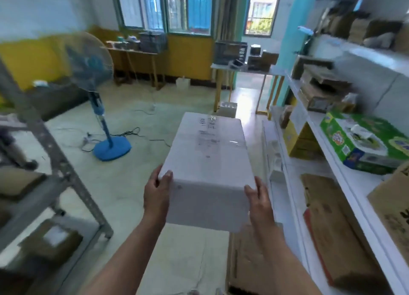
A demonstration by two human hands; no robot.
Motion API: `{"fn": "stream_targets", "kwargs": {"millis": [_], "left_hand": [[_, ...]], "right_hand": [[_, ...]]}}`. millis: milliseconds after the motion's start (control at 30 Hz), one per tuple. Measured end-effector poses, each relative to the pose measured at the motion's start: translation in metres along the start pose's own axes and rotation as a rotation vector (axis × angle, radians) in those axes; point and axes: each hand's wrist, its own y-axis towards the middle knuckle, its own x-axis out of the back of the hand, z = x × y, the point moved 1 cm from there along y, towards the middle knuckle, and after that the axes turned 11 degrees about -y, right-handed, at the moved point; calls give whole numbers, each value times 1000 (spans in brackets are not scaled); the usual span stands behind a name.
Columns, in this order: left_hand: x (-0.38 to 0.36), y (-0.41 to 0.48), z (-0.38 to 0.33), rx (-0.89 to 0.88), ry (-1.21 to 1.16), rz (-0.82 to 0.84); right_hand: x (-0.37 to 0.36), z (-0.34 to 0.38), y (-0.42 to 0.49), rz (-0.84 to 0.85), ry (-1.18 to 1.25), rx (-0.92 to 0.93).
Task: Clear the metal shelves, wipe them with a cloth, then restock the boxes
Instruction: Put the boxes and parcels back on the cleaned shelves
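Observation:
A long white box (pixel 208 159) with faint writing on its lid is carried in the air in front of me, above the floor. My left hand (pixel 156 195) grips its near left corner, thumb on the top edge. My right hand (pixel 260 203) grips its near right corner, thumb across the near face. A white shelf unit (pixel 327 139) runs along the right, holding a green printed box (pixel 365 144) and brown cartons (pixel 332 235). A grey metal rack (pixel 53 157) stands at the left with brown boxes (pixel 55 239) on its lower level.
A blue pedestal fan (pixel 106 117) stands on the floor at the left, with cables around its base. Tables with crates stand under the windows at the back. Flattened cardboard (pixel 245 257) lies on the floor below the box, by the white shelves.

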Motion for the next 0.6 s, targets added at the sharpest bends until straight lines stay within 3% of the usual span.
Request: {"fn": "stream_targets", "kwargs": {"millis": [333, 600], "left_hand": [[288, -163, -95, -96, -188, -570], [446, -290, -124, -233, -303, -723]], "right_hand": [[-191, 92, -208, 343, -34, 225], [-287, 108, -390, 361, 23, 367]]}}
